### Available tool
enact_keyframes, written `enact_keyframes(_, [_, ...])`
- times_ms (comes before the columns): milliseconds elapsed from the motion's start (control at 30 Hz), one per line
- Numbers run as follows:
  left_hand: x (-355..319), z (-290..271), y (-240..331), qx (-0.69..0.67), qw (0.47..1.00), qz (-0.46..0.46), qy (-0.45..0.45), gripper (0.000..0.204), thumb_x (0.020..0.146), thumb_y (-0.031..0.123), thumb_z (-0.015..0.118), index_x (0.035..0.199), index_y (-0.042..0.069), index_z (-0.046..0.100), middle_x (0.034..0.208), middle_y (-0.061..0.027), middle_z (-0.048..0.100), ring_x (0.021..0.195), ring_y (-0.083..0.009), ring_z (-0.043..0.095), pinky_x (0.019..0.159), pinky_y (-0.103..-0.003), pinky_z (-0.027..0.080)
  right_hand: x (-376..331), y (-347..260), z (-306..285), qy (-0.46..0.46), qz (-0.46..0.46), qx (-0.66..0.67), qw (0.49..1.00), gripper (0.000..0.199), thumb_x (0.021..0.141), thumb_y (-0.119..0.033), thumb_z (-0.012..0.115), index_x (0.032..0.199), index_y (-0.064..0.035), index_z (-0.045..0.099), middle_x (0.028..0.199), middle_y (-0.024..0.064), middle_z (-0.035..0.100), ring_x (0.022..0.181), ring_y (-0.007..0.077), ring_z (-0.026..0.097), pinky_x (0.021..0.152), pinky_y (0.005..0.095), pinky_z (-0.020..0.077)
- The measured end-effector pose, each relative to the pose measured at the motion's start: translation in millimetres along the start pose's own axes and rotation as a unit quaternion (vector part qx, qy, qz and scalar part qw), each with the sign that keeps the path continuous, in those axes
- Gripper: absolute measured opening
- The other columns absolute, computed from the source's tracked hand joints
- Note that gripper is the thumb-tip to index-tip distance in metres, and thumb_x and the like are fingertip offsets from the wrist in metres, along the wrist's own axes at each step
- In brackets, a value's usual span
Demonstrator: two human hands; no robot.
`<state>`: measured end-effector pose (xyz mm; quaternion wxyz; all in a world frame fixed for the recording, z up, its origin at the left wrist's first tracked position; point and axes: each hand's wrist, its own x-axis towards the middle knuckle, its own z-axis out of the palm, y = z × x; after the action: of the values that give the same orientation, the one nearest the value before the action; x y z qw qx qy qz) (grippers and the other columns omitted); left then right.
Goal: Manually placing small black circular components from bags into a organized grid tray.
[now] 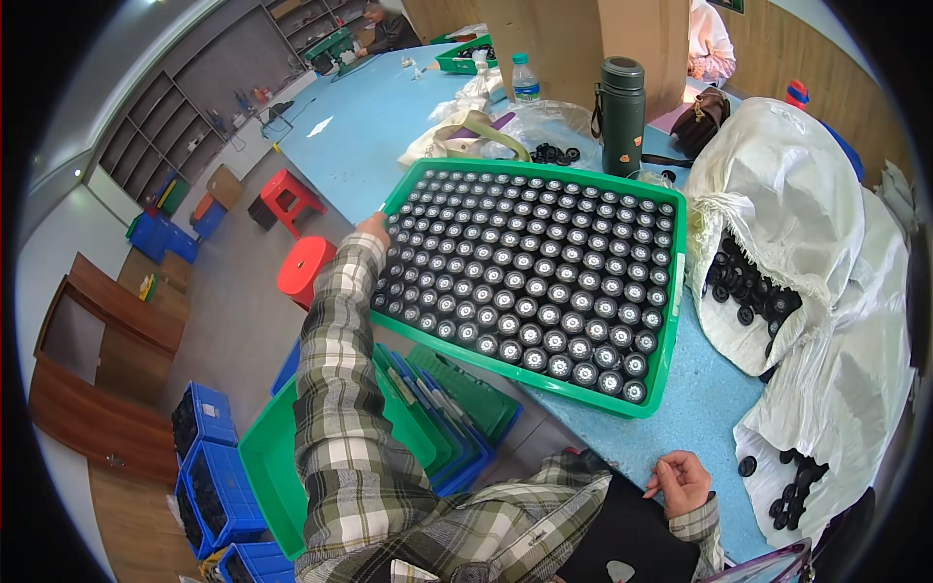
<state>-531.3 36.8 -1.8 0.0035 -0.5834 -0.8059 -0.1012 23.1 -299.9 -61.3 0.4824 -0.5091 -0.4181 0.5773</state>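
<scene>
Resting at the near edge of the blue counter, the right hand is showing its fingers curled loosely inward; whether they are enclosing something small, I cannot tell. To its right, some black round pieces are lying upon a white sack. A little farther, the green tray is sitting on the counter, carrying many rows of black cylindrical parts with silvery centres. The left hand is touching the left rim of this tray; its fingers are partly hiding from view, so I cannot tell how firmly they are grasping. Behind the tray, a dark green flask is standing upright, and farther a clear bottle is standing. At the far end, another person is sitting.
</scene>
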Motion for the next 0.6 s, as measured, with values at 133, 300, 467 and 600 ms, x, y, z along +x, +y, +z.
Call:
enact_keyframes(133, [3,-2,-3,0.006,1.0,-0.011,0.025,0.035,0.079,0.007,0.046,0.113,0.011,0.053,0.101,-0.0205,0.059,0.099,-0.0369,0.055,0.084,-0.043,0.045,-1,1,3,-0.001,0.001,0.002,1.0,0.01,0.087,-0.003,0.05,0.092,0.0055,0.048,0.069,0.0105,0.055,0.056,0.013,0.055,0.049,0.0255,0.0505])
enact_keyframes(300, [13,6,2,0.064,0.998,-0.006,-0.016,0.028,0.08,0.011,0.046,0.108,0.008,0.053,0.103,-0.0213,0.058,0.101,-0.0372,0.053,0.084,-0.045,0.044,-4,6,-4,-0.001,0.01,0.02,1.0,0.009,0.087,-0.003,0.05,0.091,0.0044,0.048,0.069,0.011,0.055,0.056,0.0145,0.056,0.047,0.027,0.0497])
enact_keyframes(467, [14,3,5,0.108,0.992,0.065,-0.019,0.024,0.082,0.012,0.047,0.104,0.007,0.054,0.101,-0.0213,0.058,0.098,-0.0368,0.055,0.079,-0.044,0.046,-6,-2,-7,0.005,0.006,-0.006,1.0,0.008,0.086,-0.004,0.052,0.09,0.0025,0.051,0.062,0.0078,0.054,0.053,0.0133,0.054,0.049,0.025,0.0451])
enact_keyframes(600, [58,-25,-35,-0.136,0.962,0.222,0.082,0.034,0.079,0.003,0.05,0.113,0.001,0.053,0.102,-0.0147,0.061,0.089,-0.023,0.059,0.077,-0.033,0.047,3,-1,-4,0.002,0.036,0.032,0.999,0.009,0.086,-0.007,0.054,0.092,0.0007,0.053,0.067,0.0058,0.055,0.058,0.0107,0.056,0.05,0.0233,0.0458])
